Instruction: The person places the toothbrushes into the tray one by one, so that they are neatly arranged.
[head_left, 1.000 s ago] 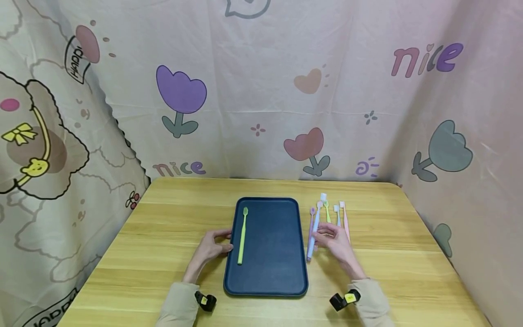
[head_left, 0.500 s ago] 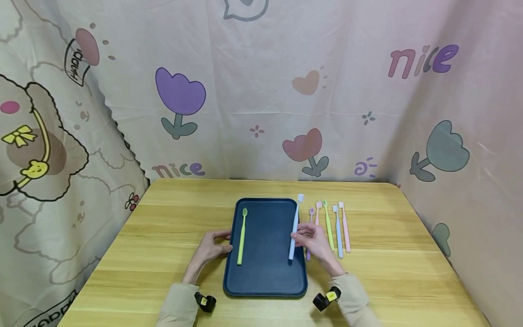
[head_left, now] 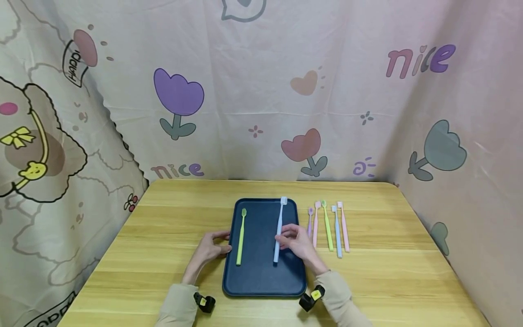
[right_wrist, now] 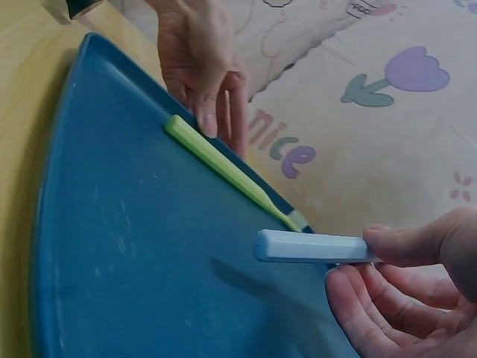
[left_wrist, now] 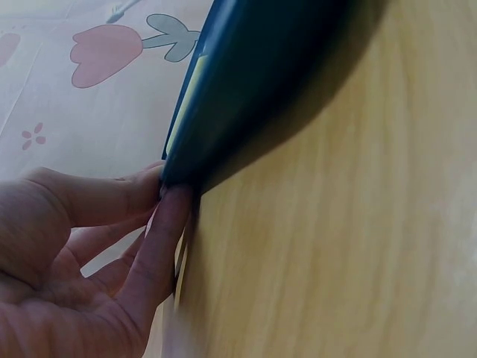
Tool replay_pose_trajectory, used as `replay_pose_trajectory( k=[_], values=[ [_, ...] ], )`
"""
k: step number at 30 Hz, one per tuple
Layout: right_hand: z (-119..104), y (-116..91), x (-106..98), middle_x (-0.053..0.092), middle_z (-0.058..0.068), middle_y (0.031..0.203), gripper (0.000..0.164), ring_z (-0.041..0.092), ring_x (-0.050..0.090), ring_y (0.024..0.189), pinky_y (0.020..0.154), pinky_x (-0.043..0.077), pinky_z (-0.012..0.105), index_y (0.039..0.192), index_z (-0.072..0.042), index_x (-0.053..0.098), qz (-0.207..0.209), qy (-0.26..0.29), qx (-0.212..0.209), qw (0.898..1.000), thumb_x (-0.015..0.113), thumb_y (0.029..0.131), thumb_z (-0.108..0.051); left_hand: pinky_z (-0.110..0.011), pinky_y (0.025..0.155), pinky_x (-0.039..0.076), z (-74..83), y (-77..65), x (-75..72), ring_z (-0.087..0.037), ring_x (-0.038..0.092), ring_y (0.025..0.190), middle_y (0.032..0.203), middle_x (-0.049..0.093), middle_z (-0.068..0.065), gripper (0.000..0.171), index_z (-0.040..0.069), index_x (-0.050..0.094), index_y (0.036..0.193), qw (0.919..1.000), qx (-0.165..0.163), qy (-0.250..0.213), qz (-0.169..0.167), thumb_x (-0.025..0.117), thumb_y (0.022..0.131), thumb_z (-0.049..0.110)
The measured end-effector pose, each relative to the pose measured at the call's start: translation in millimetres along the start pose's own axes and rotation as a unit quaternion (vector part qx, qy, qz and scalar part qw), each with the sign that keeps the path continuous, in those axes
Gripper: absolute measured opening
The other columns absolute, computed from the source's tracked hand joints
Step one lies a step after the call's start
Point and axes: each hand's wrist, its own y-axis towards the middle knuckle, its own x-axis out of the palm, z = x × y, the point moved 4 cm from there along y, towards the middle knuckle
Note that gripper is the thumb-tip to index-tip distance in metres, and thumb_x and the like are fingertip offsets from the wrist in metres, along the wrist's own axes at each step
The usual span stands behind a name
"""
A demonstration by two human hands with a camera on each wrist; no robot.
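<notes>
blue toothbrush (head_left: 280,220) in right grip (head_left: 300,244), left grip (head_left: 208,250) pinching one tray (head_left: 261,278); five toothbrushes (head_left: 328,230) beside.

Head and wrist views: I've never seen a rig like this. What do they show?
There is no machine: a person works with a bare left hand and right hand. The head picture looks forward and down from a camera on the person's head; the others come from wrist cameras, one per hand. On the wooden table lies a dark blue tray with a green toothbrush in it; five more toothbrushes lie in a row to the tray's right. The left hand holds the tray's left edge. The right hand's fingers pinch a pale blue toothbrush above the tray.
</notes>
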Motion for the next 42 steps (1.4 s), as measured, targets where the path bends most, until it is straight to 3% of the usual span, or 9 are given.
replay_pose_trajectory(
  k=[14,22,33,42],
  values=[
    [1.9,10.7,26.8,0.073,0.026,0.088,0.025,0.012,0.067,0.064,0.065,0.062,0.032,0.106,0.012,0.064,-0.024,-0.016,-0.001,1.0,0.073,0.089,-0.004,-0.031,0.066,0.062,-0.7,3.2,-0.6,-0.016,0.071,0.075,0.123,0.065,-0.03,0.05,-0.01,0.059,0.133,0.9999,-0.009,-0.003,0.006,0.07,0.084,-0.008],
    [2.2,13.8,39.0,0.072,0.03,0.091,0.027,0.039,0.07,0.071,0.069,0.062,0.046,0.11,0.012,0.063,-0.034,-0.037,-0.01,0.999,0.071,0.092,-0.007,-0.032,0.066,0.061,-1.9,2.8,-0.5,-0.017,0.071,0.076,0.123,0.065,-0.031,0.05,-0.011,0.058,0.133,1.0,-0.007,-0.007,0.001,0.069,0.085,-0.009],
    [6.0,18.0,52.6,0.074,0.028,0.088,0.025,0.018,0.07,0.063,0.064,0.063,0.037,0.105,0.009,0.065,-0.051,-0.032,0.002,0.998,0.073,0.09,-0.009,-0.035,0.068,0.062,-2.9,0.0,-1.1,-0.019,0.071,0.077,0.122,0.066,-0.03,0.05,-0.01,0.059,0.134,0.9999,-0.009,-0.006,0.003,0.069,0.085,-0.009],
    [6.5,18.8,60.8,0.073,0.031,0.086,0.025,0.031,0.071,0.064,0.062,0.063,0.041,0.105,0.012,0.063,-0.057,-0.044,-0.001,0.997,0.072,0.091,-0.006,-0.035,0.067,0.062,-2.3,-0.3,-0.7,-0.02,0.071,0.076,0.121,0.067,-0.028,0.049,-0.008,0.061,0.132,0.9998,-0.015,-0.005,0.012,0.071,0.084,-0.008]
  ],
)
